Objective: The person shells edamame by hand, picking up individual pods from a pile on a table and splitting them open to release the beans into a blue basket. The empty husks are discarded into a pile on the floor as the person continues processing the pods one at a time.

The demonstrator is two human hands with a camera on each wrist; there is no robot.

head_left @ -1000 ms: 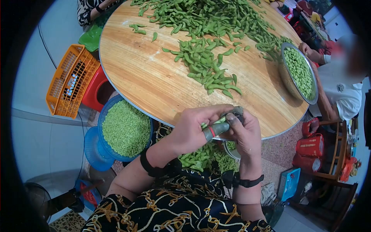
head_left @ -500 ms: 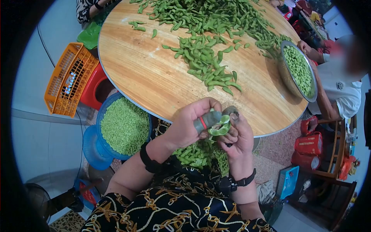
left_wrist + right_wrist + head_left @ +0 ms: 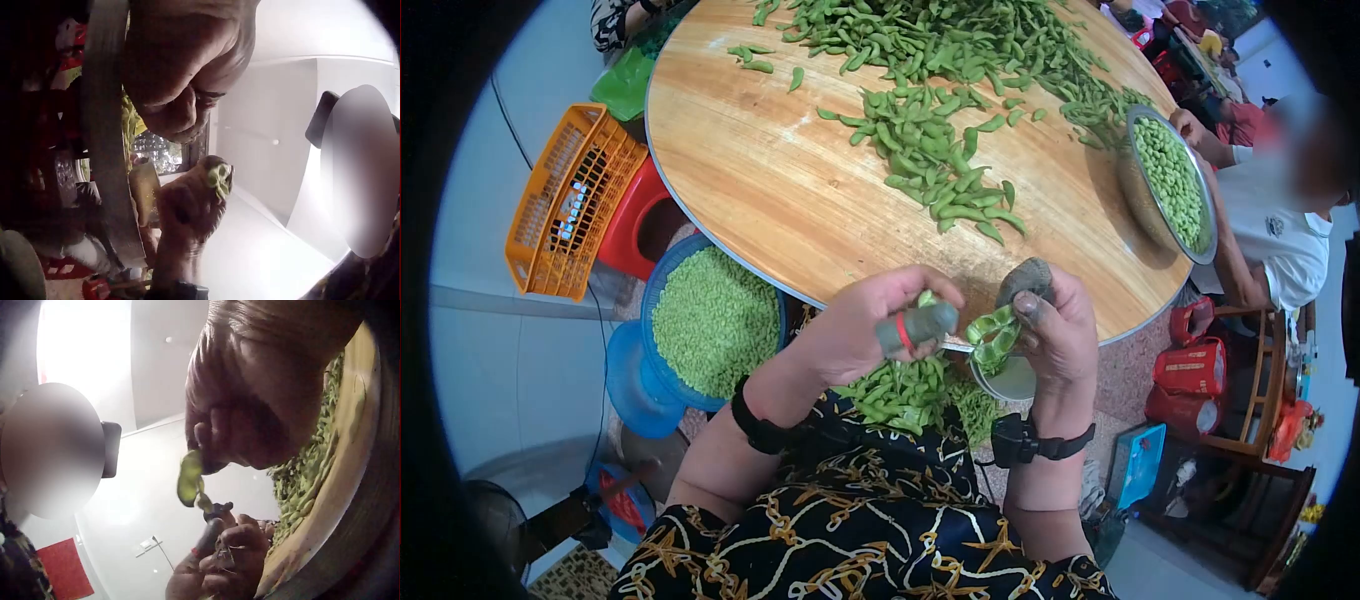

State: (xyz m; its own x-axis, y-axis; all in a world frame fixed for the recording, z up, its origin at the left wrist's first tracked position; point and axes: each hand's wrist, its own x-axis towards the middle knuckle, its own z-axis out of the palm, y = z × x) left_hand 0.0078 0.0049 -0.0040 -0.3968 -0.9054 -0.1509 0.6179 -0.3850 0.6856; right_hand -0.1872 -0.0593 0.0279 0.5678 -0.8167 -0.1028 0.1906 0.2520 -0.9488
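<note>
An opened green soybean pod (image 3: pixel 997 338), its halves spread, is pinched between the thumb and fingers of my right hand (image 3: pixel 1060 320), above the table's near edge. Dark covers sit on its fingertips. Just to the left, my left hand (image 3: pixel 860 320) holds a small green bean (image 3: pixel 927 298) between its curled forefinger and a thumb wearing a grey sleeve with a red band. In the right wrist view the pod (image 3: pixel 189 478) hangs from the right fingers, close above the left thumb tip. Below both hands, more pods (image 3: pixel 900 390) lie at my lap beside a pale bowl (image 3: pixel 1010 378).
On the round wooden table (image 3: pixel 740 180) lies a big heap of pods (image 3: pixel 930 40), with a smaller pile (image 3: pixel 930 150) nearer me. A person at right holds a steel bowl of shelled beans (image 3: pixel 1170 180). At left stand a blue basin of beans (image 3: pixel 720 325) and an orange crate (image 3: pixel 565 205).
The pod held in both hands has come open. My hands have drawn apart, the right hand moving right with the open pod, the left staying at left.
</note>
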